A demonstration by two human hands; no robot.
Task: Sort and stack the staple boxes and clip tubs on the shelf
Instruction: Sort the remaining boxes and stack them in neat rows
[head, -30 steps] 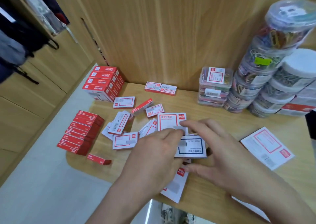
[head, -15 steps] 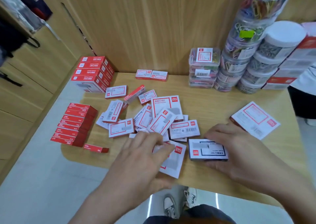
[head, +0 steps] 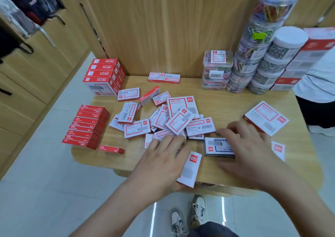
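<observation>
- The tabletop [head: 226, 100] is pale wood-grain laminate with rounded corners, set against a matching wood panel wall [head: 163, 28].
- Clear round clip tubs [head: 253, 55] stand in tall columns at the back right, packed with coloured and silvery wire clips; a squarer clear stack [head: 216, 70] sits just beside them.
- A block of red cardboard cartons [head: 104, 75] rises at the back left; flat red staple boxes [head: 87, 126] lie in an overlapping row near the left edge.
- White-and-red staple boxes [head: 170, 117] lie heaped loosely mid-table.
- The left hand [head: 163, 162] lies flat, fingers spread, over a white box [head: 190, 169] at the front edge.
- The right hand [head: 252, 151] rests with fingers loosely spread on a dark-bordered box [head: 217, 146].
</observation>
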